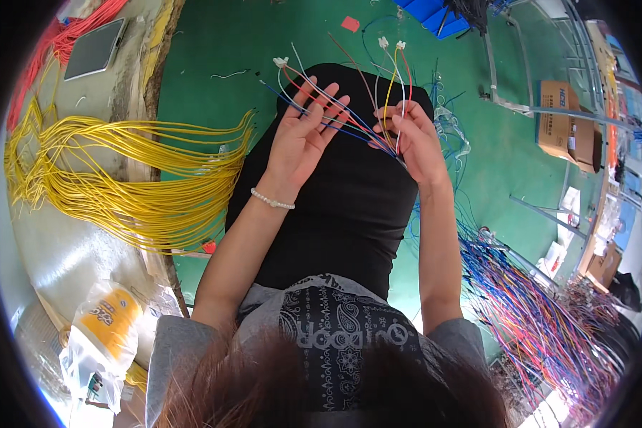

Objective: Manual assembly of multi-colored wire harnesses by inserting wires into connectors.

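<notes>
Over my black-clad lap, a bunch of thin coloured wires (364,131) runs between my hands. My left hand (303,135) is palm up, with its thumb bent over blue, red and white wires that lie across its fingers. A white connector (281,63) tips some of these wires beyond the fingertips. With thumb and fingers closed, my right hand (417,139) grips the gathered part of the bunch. Yellow, white and reddish wires stand up from it. Two more white connectors, one left (383,43) and one right (401,46), cap wires above this hand.
Yellow wires (185,207) hang over the edge of the worktable (57,235) at left. A dark flat device (95,48) and a plastic bag (103,328) lie there. At right are a large multicoloured wire heap (535,314), a metal frame (492,64) and a cardboard box (556,118).
</notes>
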`<control>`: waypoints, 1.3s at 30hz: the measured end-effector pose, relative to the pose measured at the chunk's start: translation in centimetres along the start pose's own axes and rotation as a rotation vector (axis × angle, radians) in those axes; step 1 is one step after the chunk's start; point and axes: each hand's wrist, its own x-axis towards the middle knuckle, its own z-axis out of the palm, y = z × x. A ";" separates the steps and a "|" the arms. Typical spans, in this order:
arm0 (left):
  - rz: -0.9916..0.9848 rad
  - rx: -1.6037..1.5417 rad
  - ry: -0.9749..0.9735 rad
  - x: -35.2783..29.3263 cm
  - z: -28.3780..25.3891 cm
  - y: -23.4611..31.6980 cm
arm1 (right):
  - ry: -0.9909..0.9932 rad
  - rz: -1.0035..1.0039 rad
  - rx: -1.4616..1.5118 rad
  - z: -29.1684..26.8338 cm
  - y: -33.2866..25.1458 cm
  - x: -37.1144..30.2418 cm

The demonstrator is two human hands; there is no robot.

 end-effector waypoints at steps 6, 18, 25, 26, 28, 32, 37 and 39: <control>0.067 0.127 -0.049 -0.6 2.5 1.1 | -0.030 -0.047 0.027 1.0 -1.9 -1.1; 0.139 0.238 -0.123 -2.4 6.0 1.9 | -0.090 -0.183 -0.055 2.4 -3.5 -2.9; 0.187 0.315 -0.137 -3.2 7.4 2.2 | 0.003 -0.287 -0.121 4.3 -3.8 -3.5; 0.186 0.315 -0.160 -3.3 7.6 2.3 | 0.028 -0.299 -0.123 4.6 -3.9 -3.5; 0.192 0.328 -0.185 -3.6 7.9 2.4 | 0.045 -0.317 -0.127 5.1 -4.0 -3.2; 0.218 0.441 -0.191 -4.0 8.5 2.5 | 0.064 -0.361 -0.163 6.2 -4.3 -2.9; 0.282 0.537 -0.129 -4.4 8.9 2.8 | 0.028 -0.467 -0.267 7.3 -4.1 -3.1; 0.275 0.560 -0.124 -4.6 8.9 2.8 | 0.051 -0.469 -0.242 7.5 -4.0 -3.2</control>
